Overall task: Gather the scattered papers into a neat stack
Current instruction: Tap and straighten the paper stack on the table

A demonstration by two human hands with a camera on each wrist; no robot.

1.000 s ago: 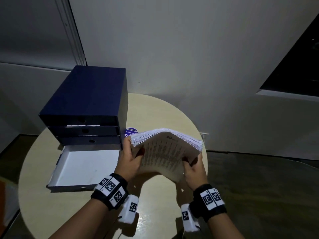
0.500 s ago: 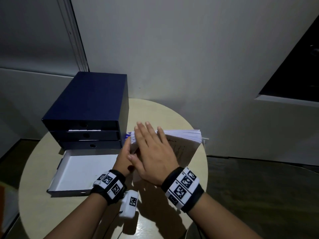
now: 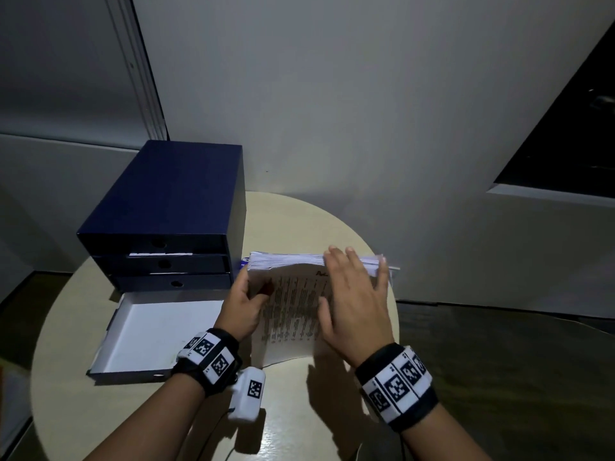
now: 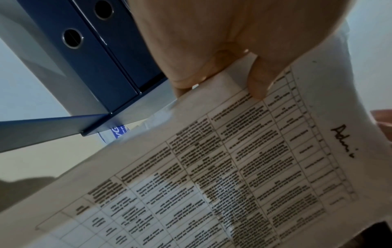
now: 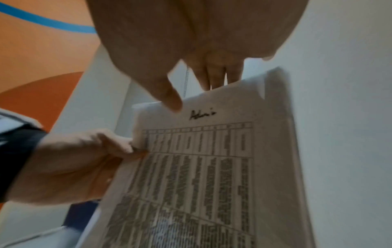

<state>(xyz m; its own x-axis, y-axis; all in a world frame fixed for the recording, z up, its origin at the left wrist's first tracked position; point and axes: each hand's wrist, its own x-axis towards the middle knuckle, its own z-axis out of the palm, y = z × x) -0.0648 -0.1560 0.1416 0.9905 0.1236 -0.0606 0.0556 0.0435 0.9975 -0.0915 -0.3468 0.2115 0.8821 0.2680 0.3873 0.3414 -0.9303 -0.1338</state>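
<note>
A thick stack of printed papers stands on its lower edge on the round table, its table-printed front sheet facing me. My left hand grips the stack's left edge, thumb on the front sheet and fingers behind. The wrist views show this pinch by the left hand near the top of the sheet. My right hand lies open over the stack's upper right part. Its straight fingers reach over the top edge.
A dark blue three-drawer box stands at the table's back left. One pulled-out drawer, white inside, lies in front of it. A small blue-and-white item lies behind the stack. The beige table ends close on the right.
My right hand let go of the stack's right side, passed flat across the front, and now rests at the upper right edge. The left hand kept its grip.
</note>
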